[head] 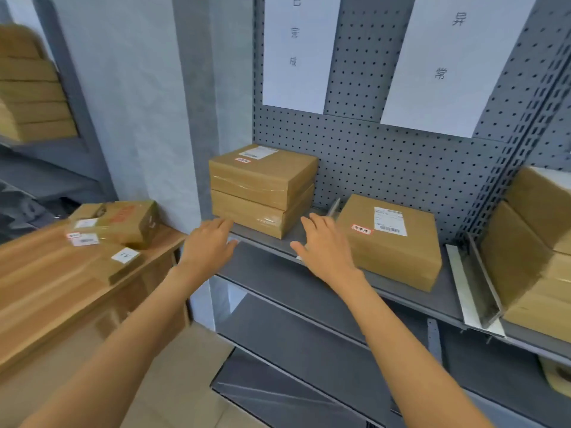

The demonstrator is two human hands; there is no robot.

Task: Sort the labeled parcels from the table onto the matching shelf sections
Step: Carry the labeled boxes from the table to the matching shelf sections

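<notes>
Both arms reach forward; left hand [207, 246] and right hand [324, 246] hover open, fingers relaxed, empty, over the grey shelf [401, 296] edge. Stacked parcels [262, 189] sit between them on the shelf (single parcel [392, 239] just right); more parcels [114, 223] on the wooden table [46, 288].

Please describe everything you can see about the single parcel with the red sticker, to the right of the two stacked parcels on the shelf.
The single parcel is a flat brown cardboard box lying on the grey metal shelf, turned a little askew. On top it bears a white shipping label with a barcode and a small red-edged sticker with handwriting, too blurred to read. It looks sealed and undamaged. A metal divider stands just behind its left corner. The right hand, open, hovers close by its left side; contact cannot be told.
</notes>
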